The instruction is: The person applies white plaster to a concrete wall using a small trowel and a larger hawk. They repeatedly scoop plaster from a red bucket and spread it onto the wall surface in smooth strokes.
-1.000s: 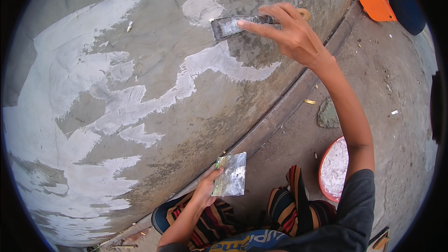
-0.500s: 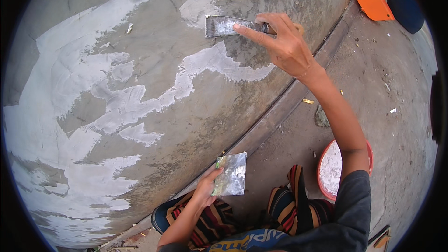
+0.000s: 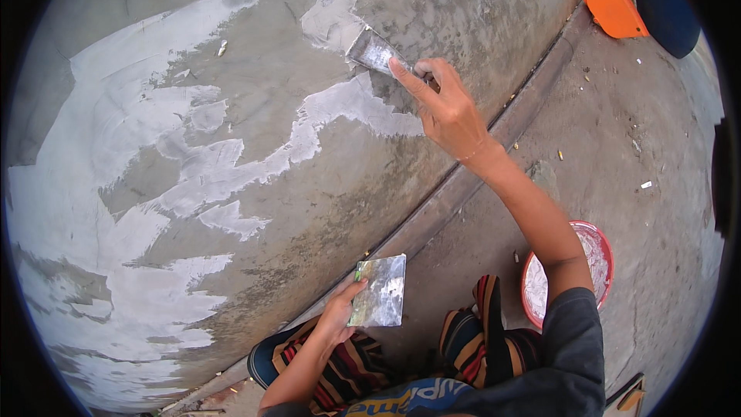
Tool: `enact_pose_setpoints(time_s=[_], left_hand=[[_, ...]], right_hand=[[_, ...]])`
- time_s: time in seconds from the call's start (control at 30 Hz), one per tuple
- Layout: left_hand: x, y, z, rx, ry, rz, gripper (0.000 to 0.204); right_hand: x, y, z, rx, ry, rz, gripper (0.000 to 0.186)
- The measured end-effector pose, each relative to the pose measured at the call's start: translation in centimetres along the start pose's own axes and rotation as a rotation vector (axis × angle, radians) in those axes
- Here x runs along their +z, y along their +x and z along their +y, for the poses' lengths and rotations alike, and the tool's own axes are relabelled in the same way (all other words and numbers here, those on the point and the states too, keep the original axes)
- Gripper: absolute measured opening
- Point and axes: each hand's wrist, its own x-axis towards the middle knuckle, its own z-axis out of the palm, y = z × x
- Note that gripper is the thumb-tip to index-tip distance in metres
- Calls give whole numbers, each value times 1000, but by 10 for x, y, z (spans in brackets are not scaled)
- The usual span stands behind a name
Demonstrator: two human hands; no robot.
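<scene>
My right hand (image 3: pixel 451 112) is closed round the handle of a putty knife (image 3: pixel 376 52), its index finger laid along the metal blade. The blade rests at the grey wall (image 3: pixel 309 185), its tip by the edge of a white putty patch (image 3: pixel 333 23). Below it, another band of white putty (image 3: pixel 340 104) runs across the wall. Low and near my lap, my left hand (image 3: pixel 340 310) grips a small square plate (image 3: pixel 378 290) smeared with white and grey. The fingers under the plate are hidden.
A red-rimmed tub of white putty (image 3: pixel 594 262) stands on the ground to the right, partly behind my right arm. An orange dustpan (image 3: pixel 615 6) leans by a dark blue barrel (image 3: pixel 668 8) at the far right. A ledge (image 3: pixel 463 185) follows the wall's foot.
The putty knife has tilted, its blade tip now angled up and left at the putty patch. My right hand has moved slightly left and down. My left hand and plate barely shifted.
</scene>
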Motion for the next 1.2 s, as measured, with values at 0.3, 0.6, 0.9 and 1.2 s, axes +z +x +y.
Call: enact_pose_setpoints(time_s=[0.3, 0.6, 0.9, 1.2], left_hand=[[0, -1, 0, 21, -2, -6, 43], [-2, 5, -3, 34, -32, -42, 40], [-6, 7, -6, -3, -13, -12, 42], [0, 4, -2, 3, -21, -13, 43]], right_hand=[[-17, -24, -13, 149, 80, -79, 63], [-19, 11, -60, 277, 13, -158, 58], [-44, 6, -80, 387, 80, -213, 54], [-34, 14, -88, 409, -5, -312, 52]])
